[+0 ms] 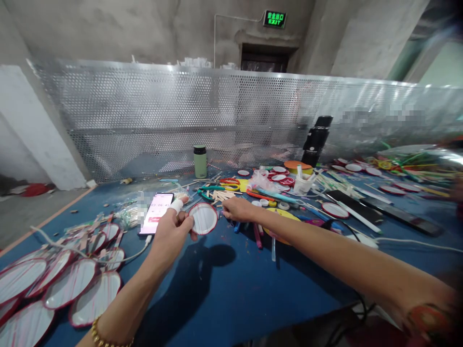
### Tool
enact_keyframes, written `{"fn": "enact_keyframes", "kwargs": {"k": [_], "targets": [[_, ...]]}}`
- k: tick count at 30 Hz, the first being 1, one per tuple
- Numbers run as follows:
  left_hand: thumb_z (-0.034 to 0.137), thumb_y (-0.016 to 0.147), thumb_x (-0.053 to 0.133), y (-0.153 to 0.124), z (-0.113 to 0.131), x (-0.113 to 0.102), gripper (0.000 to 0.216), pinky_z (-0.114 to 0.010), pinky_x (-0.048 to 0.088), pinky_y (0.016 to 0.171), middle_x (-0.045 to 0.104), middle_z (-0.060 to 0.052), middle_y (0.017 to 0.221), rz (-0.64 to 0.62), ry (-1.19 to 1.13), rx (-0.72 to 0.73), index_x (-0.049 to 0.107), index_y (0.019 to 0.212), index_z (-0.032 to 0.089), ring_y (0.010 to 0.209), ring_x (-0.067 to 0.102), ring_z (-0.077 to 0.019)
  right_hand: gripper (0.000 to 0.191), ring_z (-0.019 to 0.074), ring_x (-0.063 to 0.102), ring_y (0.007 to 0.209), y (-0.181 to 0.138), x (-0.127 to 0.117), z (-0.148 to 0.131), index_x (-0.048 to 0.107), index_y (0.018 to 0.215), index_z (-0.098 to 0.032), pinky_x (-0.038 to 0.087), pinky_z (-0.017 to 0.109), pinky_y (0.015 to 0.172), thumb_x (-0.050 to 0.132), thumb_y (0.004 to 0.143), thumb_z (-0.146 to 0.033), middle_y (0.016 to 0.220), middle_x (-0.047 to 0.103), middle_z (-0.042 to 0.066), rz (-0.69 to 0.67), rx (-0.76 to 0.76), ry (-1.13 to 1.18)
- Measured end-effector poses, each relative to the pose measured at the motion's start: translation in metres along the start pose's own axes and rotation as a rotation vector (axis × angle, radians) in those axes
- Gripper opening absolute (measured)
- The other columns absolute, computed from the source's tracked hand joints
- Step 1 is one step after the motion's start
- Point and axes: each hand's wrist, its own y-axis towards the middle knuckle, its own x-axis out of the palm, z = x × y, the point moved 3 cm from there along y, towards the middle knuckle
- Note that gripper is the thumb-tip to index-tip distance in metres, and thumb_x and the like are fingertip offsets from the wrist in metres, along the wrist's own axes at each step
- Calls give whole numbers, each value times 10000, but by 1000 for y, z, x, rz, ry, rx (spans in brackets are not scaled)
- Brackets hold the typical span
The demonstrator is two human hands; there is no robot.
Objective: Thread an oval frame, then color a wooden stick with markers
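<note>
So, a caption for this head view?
Left hand holds a red-rimmed disc over a blue table; right hand reaches toward wooden sticks.

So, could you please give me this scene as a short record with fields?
left hand: holds a round white disc with a red rim
right hand: low over the table, beside wooden sticks; grip unclear
phone: screen lit, just behind the left hand
far left: overlapping red-rimmed fans
surface: blue table

White disc w/ red rim, blue tabletop, green flask, perforated silver screen
</note>
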Motion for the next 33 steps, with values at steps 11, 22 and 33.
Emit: {"fn": "enact_keyframes", "kwargs": {"k": [11, 22, 33], "targets": [[264, 747, 588, -1, 4, 1, 581, -266, 463, 565, 476, 121, 536, -3, 3, -7, 516, 1300, 99, 455, 578, -119, 275, 248, 679, 981, 7, -17, 35, 731, 1039, -153, 453, 265, 730, 495, 957, -267, 1044, 740, 145, 79, 44, -75], [242, 769, 577, -2, 6, 0, 580, -260, 444, 582, 501, 117, 498, -9, 28, 13, 503, 1321, 83, 468, 574, -127, 184, 214, 687, 852, -20, -14, 9, 769, 878, -145, 417, 260, 676, 592, 847, -106, 917, 753, 125, -66, -270, -153], [242, 732, 604, -2, 2, 1, 572, -252, 438, 563, 513, 109, 492, -2, 8, 1, 538, 1283, 104, 457, 574, -131, 131, 156, 626, 797, -26, -29, 9, 705, 803, -137, 410, 232, 710, 587, 779, -85, 861, 723, 70, 164, -228, 128]]}}
